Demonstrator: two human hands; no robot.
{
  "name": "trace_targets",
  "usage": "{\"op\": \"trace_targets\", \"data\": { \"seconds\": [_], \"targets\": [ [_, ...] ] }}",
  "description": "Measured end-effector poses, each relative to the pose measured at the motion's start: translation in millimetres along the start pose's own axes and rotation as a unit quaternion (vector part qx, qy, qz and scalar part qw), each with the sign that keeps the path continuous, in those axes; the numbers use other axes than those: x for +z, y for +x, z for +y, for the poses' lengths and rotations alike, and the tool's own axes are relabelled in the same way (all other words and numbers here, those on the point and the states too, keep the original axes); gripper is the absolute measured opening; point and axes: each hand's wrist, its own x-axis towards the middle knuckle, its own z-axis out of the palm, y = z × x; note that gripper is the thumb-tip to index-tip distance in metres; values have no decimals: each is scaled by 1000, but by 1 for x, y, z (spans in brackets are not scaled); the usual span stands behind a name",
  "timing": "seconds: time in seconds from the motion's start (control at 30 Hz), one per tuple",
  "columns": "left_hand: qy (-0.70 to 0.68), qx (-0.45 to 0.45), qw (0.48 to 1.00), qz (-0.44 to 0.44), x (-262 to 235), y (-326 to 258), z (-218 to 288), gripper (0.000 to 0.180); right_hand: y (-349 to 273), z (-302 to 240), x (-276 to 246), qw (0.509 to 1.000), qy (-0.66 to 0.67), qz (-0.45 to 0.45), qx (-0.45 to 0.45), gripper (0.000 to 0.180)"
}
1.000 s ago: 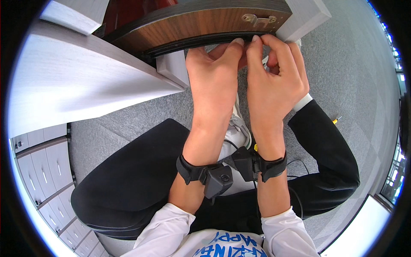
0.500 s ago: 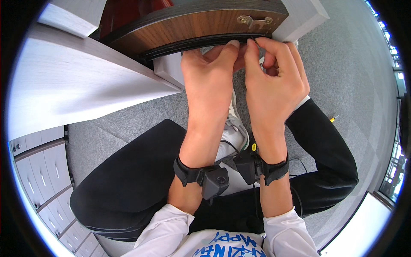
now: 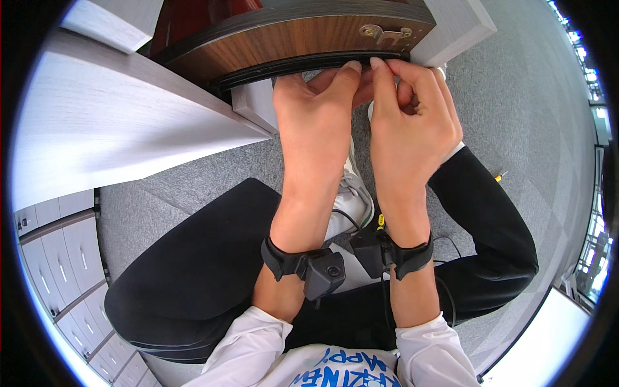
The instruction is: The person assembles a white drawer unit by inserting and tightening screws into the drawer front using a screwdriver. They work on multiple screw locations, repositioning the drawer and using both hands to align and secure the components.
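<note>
A long black rail (image 3: 284, 66) runs along the lower edge of a brown wood-grain panel (image 3: 284, 42). Close to the middle of the rail, my left hand (image 3: 313, 106) grips its edge, thumb on top and fingers mostly hidden beneath. Just to the right, my right hand (image 3: 416, 113) pinches the same rail near its right end, thumb tip against it and forefinger bent. Whether anything small sits between these right fingertips is hidden. Above my right hand, a metal bracket (image 3: 387, 33) is fixed to the panel with two screws.
Pale wooden boards flank the panel: a large one (image 3: 129, 129) at left and another (image 3: 454, 29) at right. A yellow-handled tool (image 3: 500, 177) lies on the grey carpet beyond my right knee. Drawer cabinets (image 3: 68, 258) stand at far left. Cables hang by my wrists.
My right thumb and forefinger have shifted slightly along the rail, the thumb moving a little left. My left hand keeps its place and grip.
</note>
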Motion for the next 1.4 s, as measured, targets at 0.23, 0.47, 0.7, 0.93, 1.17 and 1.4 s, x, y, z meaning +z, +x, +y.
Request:
{"op": "trace_targets", "data": {
  "seconds": [0.23, 0.47, 0.7, 0.93, 1.17, 1.4],
  "targets": [
    [14, -1, 1000, 5, 0, 0, 0, 30, -3, 1, 2, 1000, -6, 5, 3, 11],
    [11, 1, 1000, 11, -1, 2, -3, 26, -1, 3, -1, 1000, -3, -4, -7, 13],
    [-1, -2, 1000, 14, 0, 1, -2, 26, 0, 3, -1, 1000, 15, -6, 2, 14],
    [1, -2, 1000, 8, 0, 1, -1, 27, -1, 5, 2, 1000, 2, 8, -30, 13],
    [14, -1, 1000, 20, 0, 1, -2, 27, -2, 4, -4, 1000, 1, -22, 14, 14],
    [19, -2, 1000, 21, 0, 1, -2, 25, -1, 3, 2, 1000, 21, -2, 11, 10]
  ]
}}
